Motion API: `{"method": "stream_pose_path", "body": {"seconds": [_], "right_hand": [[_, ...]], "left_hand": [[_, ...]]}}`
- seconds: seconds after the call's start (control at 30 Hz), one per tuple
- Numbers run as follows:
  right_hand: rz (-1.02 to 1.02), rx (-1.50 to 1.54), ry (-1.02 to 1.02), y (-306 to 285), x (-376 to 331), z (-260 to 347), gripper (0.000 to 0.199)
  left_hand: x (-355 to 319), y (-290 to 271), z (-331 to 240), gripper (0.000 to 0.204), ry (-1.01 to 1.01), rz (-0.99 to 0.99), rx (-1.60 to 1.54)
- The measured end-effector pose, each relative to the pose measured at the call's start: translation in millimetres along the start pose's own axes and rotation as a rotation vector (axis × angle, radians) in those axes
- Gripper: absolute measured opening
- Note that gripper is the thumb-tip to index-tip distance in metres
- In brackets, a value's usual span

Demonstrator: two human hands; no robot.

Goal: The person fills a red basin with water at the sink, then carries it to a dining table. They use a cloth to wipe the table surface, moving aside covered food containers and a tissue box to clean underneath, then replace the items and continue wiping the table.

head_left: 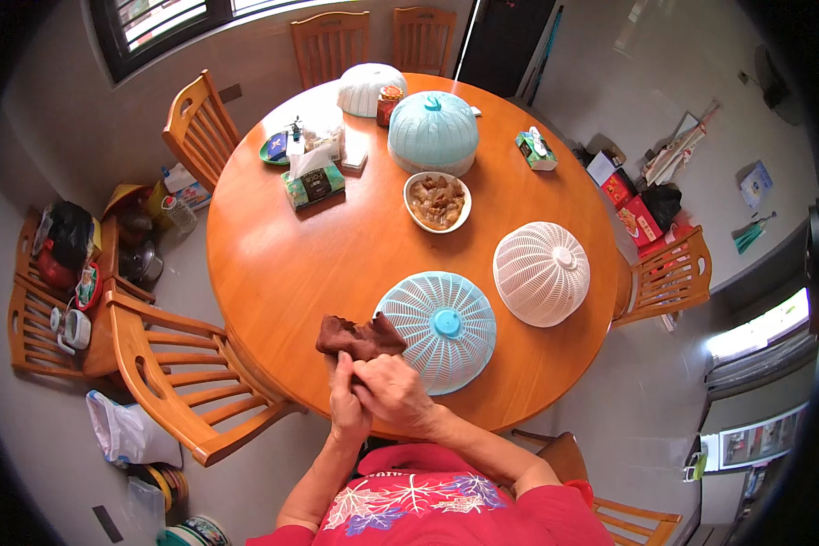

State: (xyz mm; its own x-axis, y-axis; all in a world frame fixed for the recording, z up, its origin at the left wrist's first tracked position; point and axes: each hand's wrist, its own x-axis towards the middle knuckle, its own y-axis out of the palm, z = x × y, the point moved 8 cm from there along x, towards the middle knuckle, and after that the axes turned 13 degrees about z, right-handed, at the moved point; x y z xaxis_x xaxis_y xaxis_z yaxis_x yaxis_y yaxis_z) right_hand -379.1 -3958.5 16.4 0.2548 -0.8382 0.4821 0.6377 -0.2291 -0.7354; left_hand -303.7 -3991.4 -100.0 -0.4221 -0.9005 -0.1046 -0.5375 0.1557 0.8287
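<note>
A crumpled brown cloth (362,338) is gripped by both of my hands above the near edge of the round wooden table (282,273). My left hand (348,400) is closed on its lower part, thumb pointing up. Close against it, my right hand (394,389) is wrapped round the cloth too, its fingers curled. The cloth's right end overlaps a blue mesh food cover (464,350) lying on the table just beyond my right hand. Farther right stands a white mesh food cover (541,273).
Beyond the covers are a bowl of brown food (437,202), a pale blue domed cover (433,132), a red-lidded jar (389,105) and a white cover (364,89). Tissue boxes (314,187) (536,150) stand left and right. Wooden chairs (196,382) surround the table.
</note>
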Motion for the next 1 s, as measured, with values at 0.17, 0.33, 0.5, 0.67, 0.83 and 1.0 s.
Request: {"method": "stream_pose_path", "body": {"seconds": [0.17,0.33,0.5,0.67,0.83,1.0], "right_hand": [[-0.019,-0.320,0.338,-38.7,-32.3,-65.8,0.047],[0.114,-0.454,0.460,-28.8,-58.7,-118.9,0.045],[0.151,-0.508,0.424,-22.4,-72.0,-128.7,0.047],[0.166,-0.476,0.430,-16.7,-69.1,-126.6,0.053],[0.146,-0.493,0.432,-21.1,-68.0,-125.9,0.053],[0.118,-0.508,0.419,-20.7,-64.6,-123.2,0.052]], "left_hand": [[44.9,24.1,-5.1,0.033,0.209,0.079,0.289],[69.5,60.6,37.4,0.049,0.333,0.345,1.658],[106.9,64.3,53.2,0.046,0.207,0.493,1.847],[160.1,87.4,67.0,0.039,0.108,0.724,1.884],[205.0,107.5,89.7,0.032,-0.118,0.792,1.842],[246.1,49.9,97.1,0.040,-0.281,0.568,1.593]]}}
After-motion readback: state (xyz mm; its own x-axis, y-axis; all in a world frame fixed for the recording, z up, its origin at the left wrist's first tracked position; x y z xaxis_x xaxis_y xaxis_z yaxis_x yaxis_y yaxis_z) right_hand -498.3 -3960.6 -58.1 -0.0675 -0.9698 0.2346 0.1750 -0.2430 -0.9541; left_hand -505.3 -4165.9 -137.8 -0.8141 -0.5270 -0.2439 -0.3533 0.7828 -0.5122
